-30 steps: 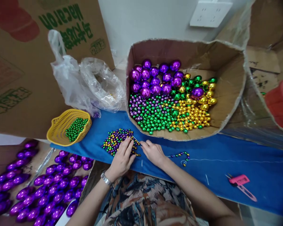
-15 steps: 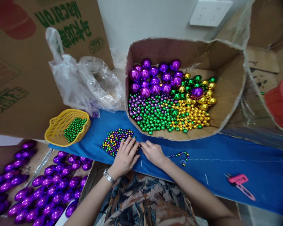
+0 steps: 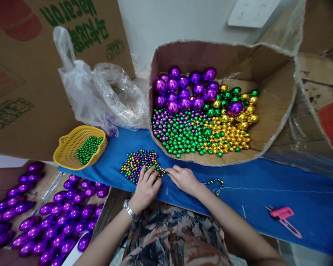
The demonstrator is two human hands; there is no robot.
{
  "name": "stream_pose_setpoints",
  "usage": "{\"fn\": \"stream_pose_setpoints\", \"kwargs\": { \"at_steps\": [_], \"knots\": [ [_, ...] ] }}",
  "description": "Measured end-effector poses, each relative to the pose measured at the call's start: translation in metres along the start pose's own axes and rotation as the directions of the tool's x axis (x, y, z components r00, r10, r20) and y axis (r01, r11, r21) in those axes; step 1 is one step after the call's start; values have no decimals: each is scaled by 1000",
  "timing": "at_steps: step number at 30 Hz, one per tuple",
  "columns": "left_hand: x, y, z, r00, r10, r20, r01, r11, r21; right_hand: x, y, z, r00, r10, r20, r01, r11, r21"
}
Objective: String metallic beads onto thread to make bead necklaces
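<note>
A pile of small shiny purple, green and gold beads (image 3: 135,162) lies on a blue cloth (image 3: 188,207). My left hand (image 3: 147,187), with a metal-banded watch at the wrist, rests at the pile's right side, fingers bent and apart, fingertips touching the beads. Beside it my right hand (image 3: 184,180) pinches a thin needle (image 3: 163,169), whose tip points left into the pile. Behind the right hand a short string of beads (image 3: 215,181) lies curled on the cloth, and a pale thread (image 3: 266,190) runs off to the right.
An open cardboard box (image 3: 274,125) of purple, green and gold balls stands behind my hands. A yellow basket (image 3: 63,155) with green beads sits left, near plastic bags (image 3: 80,85). Large purple balls (image 3: 61,214) lie lower left. Pink-handled snips (image 3: 283,214) are at right.
My left hand has drawn back slightly toward me, its fingers more bent. The needle in my right hand now shows clearly. The whole view has shifted a little.
</note>
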State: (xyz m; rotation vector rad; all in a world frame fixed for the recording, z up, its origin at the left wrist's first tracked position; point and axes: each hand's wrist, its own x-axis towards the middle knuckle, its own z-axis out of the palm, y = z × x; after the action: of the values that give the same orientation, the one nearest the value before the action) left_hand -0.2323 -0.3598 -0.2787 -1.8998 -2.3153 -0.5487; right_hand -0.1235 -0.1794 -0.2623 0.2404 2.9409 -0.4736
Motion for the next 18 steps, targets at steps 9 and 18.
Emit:
{"fn": "stream_pose_setpoints", "kwargs": {
  "at_steps": [9, 18],
  "knots": [
    [59, -24, 5, 986, -162, -50, 152, 977, -150, -12, 20, 13, 972, 127, -196, -119, 992, 51],
    [85, -37, 7, 980, 85, 180, -60, 988, -141, -23, 21, 15, 964, 187, -188, -189, 982, 7]
  ]
}}
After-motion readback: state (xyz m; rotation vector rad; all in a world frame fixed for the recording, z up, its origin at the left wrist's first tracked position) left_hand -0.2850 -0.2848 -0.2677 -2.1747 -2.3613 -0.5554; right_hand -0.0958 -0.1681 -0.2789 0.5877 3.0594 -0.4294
